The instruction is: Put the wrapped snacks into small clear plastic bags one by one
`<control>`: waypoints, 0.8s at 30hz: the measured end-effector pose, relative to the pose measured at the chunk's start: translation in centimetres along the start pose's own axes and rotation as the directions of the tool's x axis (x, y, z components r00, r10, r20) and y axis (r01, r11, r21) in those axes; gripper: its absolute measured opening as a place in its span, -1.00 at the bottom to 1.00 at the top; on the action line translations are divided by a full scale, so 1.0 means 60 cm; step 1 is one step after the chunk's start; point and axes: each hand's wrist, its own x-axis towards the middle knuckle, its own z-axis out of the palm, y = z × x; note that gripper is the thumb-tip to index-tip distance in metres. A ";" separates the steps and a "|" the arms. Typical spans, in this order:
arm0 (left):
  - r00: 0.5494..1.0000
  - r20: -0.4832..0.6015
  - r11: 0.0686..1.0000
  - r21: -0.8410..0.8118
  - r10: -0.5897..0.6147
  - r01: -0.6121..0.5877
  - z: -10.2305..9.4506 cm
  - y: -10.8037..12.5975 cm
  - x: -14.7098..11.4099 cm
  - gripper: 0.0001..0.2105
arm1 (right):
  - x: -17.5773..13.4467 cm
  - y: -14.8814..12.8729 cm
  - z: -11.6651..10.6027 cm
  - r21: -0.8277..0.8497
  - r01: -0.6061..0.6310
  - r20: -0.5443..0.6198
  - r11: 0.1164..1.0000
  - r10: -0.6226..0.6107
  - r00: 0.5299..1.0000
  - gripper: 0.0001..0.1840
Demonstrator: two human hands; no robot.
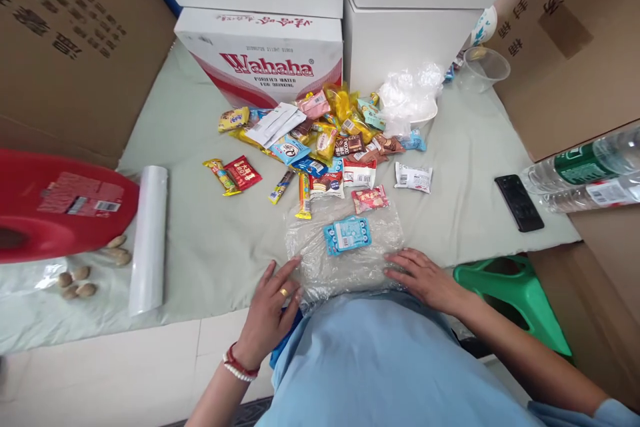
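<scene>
A: What is carried by the counter (200, 233)?

B: A heap of wrapped snacks (326, 141) is set toward the back; in front of it, a crinkled clear plastic sheet (325, 273) is spread.

A: How are the hands placed?

B: The left hand (273, 300) is opened, fingers spread, at the sheet's left edge; the right hand (425, 278) is opened, fingers extended, at its right edge. Neither is closed around anything.

A: And the smallest item?

B: Blue packaging (347, 235) is laid on the sheet, between both hands and apart from them.

Free cloth (465, 187) between snacks (326, 141) and phone (519, 203)
</scene>
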 end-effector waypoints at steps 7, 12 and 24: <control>0.988 0.013 0.982 -0.108 -0.157 0.157 -0.039 -0.027 0.058 -0.80 | 0.090 0.039 -0.061 0.354 -0.025 -0.241 0.935 0.117 0.963 -0.78; 0.867 -0.099 0.873 -0.053 -0.489 0.486 -0.028 -0.057 0.129 -0.70 | 0.204 0.071 -0.104 0.300 -0.333 -0.128 0.894 0.384 0.914 -0.76; 0.907 -0.417 0.984 0.178 0.055 0.022 -0.022 0.091 0.155 -0.76 | 0.355 0.011 -0.134 -0.186 -0.365 -0.047 0.912 0.362 0.931 -0.56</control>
